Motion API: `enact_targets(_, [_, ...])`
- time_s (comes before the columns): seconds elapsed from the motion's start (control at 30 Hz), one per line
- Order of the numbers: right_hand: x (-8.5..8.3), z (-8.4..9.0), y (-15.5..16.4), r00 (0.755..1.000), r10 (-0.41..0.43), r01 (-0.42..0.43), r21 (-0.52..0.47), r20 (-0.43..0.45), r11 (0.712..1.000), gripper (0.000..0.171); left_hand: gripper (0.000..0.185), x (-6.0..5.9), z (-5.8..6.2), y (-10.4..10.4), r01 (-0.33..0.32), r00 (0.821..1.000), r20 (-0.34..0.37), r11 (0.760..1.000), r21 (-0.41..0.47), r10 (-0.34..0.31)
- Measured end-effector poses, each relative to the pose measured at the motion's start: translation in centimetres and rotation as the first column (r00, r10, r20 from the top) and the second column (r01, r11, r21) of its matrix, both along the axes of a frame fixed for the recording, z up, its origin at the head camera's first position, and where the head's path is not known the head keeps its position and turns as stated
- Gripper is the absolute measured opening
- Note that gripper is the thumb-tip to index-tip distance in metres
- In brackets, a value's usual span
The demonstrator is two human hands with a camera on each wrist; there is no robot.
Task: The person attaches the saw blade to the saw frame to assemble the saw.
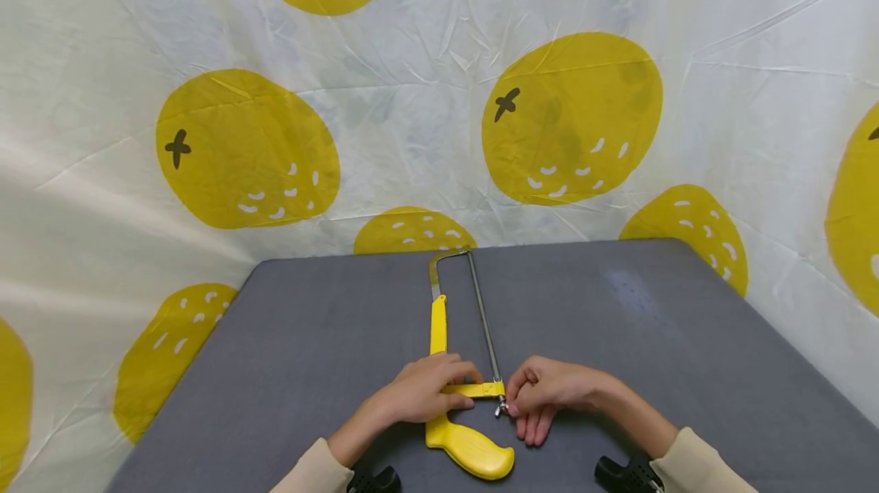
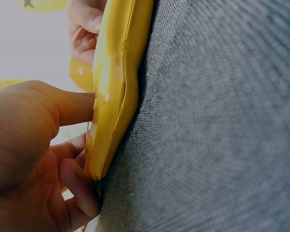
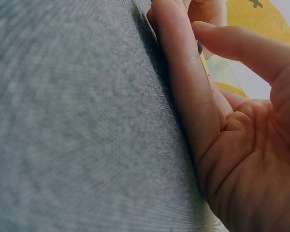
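From the left, we find a beige sleeve [image 1: 316, 468] and, past it, the person's left hand [image 1: 422, 391], which grips the hacksaw [image 1: 438, 325] by its short yellow crossbar [image 1: 467, 390], thumb on the near side and fingers over the far side. We take this hold as a way of keeping the frame from turning. The hacksaw lies on the grey table [image 1: 330, 325], handle [image 1: 478, 453] towards the person and far end near the back edge, so that, as we judge it, the hardware at the near end comes within easy reach. To the right of the frame runs the blade [image 1: 484, 317], and at its near end, just beyond the crossbar, sits a small metal wing nut [image 1: 501, 407]. There the right hand [image 1: 549, 388] comes in from the side, wrist low and bent inward, thumb and forefinger pinching at the wing nut, seemingly for fine control; its other fingers stretch down towards the table, close together. We cannot tell from the right wrist view how firm that pinch is, since the fingers hide most of the metal.
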State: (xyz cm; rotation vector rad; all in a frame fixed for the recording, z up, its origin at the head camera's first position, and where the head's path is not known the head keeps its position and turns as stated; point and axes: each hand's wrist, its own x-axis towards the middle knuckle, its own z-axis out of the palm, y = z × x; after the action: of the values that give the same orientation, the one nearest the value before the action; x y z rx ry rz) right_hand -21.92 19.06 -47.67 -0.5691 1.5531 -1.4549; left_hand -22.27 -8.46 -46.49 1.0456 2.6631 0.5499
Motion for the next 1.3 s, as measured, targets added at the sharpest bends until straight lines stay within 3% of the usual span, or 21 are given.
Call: enact_targets(1.3, [0.06,-0.12,-0.11,1.0,-0.025,0.026,0.042,-0.003,0.999,0.009,0.023,0.1,0.06,-0.07,0.004,1.0,0.007,1.0,0.011,-0.004])
